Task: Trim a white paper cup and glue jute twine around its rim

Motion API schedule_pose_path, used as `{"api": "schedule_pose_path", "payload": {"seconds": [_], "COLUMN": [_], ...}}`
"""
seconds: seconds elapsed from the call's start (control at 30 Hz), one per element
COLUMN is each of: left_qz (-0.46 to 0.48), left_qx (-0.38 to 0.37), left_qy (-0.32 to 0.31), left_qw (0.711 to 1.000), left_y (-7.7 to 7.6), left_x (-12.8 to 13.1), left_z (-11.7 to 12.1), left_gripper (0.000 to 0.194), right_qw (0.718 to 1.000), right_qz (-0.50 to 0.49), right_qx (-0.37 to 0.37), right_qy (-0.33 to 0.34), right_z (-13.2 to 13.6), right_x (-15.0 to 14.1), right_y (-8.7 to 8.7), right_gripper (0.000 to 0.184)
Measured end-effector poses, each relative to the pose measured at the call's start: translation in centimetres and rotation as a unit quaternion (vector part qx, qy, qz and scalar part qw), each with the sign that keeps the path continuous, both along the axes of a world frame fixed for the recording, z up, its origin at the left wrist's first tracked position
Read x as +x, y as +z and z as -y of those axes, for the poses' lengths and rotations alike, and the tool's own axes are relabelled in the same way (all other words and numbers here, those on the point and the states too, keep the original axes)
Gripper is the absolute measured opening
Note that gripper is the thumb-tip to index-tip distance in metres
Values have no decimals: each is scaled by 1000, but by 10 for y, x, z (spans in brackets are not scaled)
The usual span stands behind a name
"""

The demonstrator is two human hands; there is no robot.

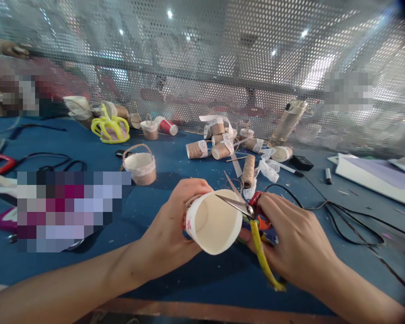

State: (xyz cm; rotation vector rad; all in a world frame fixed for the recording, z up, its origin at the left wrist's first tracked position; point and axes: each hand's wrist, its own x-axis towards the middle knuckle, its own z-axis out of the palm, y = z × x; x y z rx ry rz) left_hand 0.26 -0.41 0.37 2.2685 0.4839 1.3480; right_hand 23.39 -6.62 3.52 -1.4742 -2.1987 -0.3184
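Observation:
My left hand (175, 216) wraps around a white paper cup (219, 225), tilted so that its open mouth faces me. Reddish print shows on the cup's side by my fingers. In my right hand (290, 234) is a pair of scissors (251, 211) with red and yellow handles. Their blades are parted and reach over the cup's upper rim; whether they touch the paper I cannot tell. Behind the scissors stands a spool of twine (248, 171). Beyond my left hand is a small twine-handled basket (143, 168) with a white band at its rim.
Several twine-wrapped cups (219, 139) lie at the back against a perforated metal screen (202, 54). A yellow looped craft piece (110, 128) and a red cup (167, 126) stand back left. Black cables (344, 225) and white sheets (374, 180) are on the right; red-handled scissors (3, 164) at far left.

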Motion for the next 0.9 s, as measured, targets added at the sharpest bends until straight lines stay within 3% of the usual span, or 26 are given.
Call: {"api": "schedule_pose_path", "payload": {"seconds": [0.2,0.37,0.4,0.7,0.8,0.9], "left_qz": [-35,-36,-14,-8,3,4], "left_qx": [-39,4,39,37,38,-12], "left_qy": [6,19,16,22,14,24], "left_qw": [999,999,999,999,999,1000], "left_y": [-8,-13,-13,-13,-14,-9], "left_x": [-5,-5,-4,-4,-3,-1], "left_z": [4,1,1,0,0,4], "left_gripper": [90,93,93,95,95,89], "right_qw": [999,997,996,992,994,998], "right_qz": [14,28,30,54,48,-18], "right_qx": [36,67,76,113,98,53], "right_qy": [14,19,19,11,20,33], "right_z": [-1,-2,-2,-2,-3,-3], "right_x": [2,5,5,7,7,8], "right_y": [0,0,0,1,3,7], "right_gripper": [21,21,21,28,28,29]}}
